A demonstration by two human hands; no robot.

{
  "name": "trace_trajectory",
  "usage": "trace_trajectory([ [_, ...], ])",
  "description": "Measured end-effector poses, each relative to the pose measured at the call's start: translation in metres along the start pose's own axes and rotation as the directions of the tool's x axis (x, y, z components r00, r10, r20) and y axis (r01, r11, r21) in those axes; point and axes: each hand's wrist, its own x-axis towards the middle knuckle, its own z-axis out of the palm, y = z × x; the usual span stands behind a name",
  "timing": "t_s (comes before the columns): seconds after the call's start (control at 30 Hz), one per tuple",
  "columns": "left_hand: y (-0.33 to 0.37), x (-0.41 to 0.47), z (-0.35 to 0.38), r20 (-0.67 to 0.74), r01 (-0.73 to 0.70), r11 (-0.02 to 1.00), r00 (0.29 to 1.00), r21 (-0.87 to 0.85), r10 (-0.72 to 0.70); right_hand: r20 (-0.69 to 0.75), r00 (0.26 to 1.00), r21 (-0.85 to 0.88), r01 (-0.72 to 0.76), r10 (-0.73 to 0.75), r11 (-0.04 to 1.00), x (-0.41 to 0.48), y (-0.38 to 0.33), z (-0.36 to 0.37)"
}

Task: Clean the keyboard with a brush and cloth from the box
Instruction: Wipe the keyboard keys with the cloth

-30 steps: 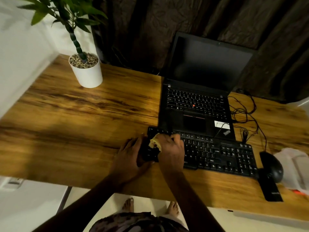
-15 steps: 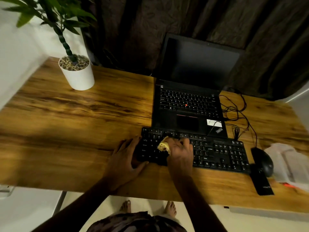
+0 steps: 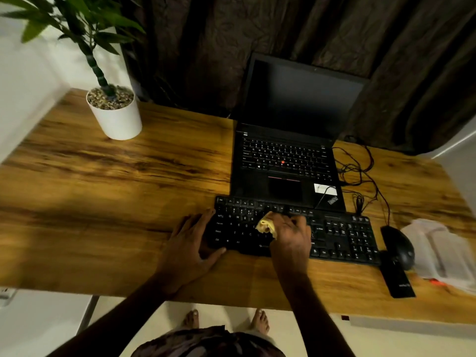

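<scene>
Yellow cloth (image 3: 266, 226) bunched in my right hand (image 3: 291, 234), fingers closed round it, pressed on middle keys of black keyboard (image 3: 342, 235). My left hand (image 3: 192, 242) lies open, flat at keyboard's left end, thumb along near edge, bracing it on wooden desk (image 3: 103, 202). Wipe well, I judge: short strokes along key rows, light pressure so no keycap lifts, work toward keyboard's right end, left hand firm against sliding. Mouse (image 3: 399, 244) sits just beside keyboard's right end; stop before it.

Home desk nook: laptop (image 3: 286, 161), potted plant (image 3: 113, 109), curtains (image 3: 334, 34).
</scene>
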Motion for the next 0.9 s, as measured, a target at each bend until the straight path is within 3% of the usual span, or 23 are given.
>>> trace_trajectory([
  [0.1,-0.003,0.0,0.002,0.002,-0.027,0.999,1.0,0.023,0.027,-0.004,0.998,0.019,-0.066,0.066,0.998,-0.004,0.006,-0.001],
  [0.3,-0.002,0.001,0.002,-0.032,-0.119,0.988,0.992,0.098,0.123,0.029,0.997,0.079,0.065,-0.067,0.995,-0.002,-0.003,0.002],
  [0.57,-0.003,0.0,0.003,0.019,-0.055,0.995,0.998,0.088,0.054,0.029,0.985,-0.058,-0.17,0.171,0.984,-0.006,0.023,-0.012],
  [0.77,-0.002,0.0,0.003,0.013,-0.06,0.996,0.998,0.073,0.06,0.06,0.998,-0.037,-0.009,0.011,0.999,-0.009,0.014,-0.006],
  [0.9,-0.003,0.001,0.003,-0.007,-0.105,0.991,0.994,0.085,0.106,0.136,0.974,-0.108,-0.165,0.179,0.98,-0.003,0.042,-0.019],
])
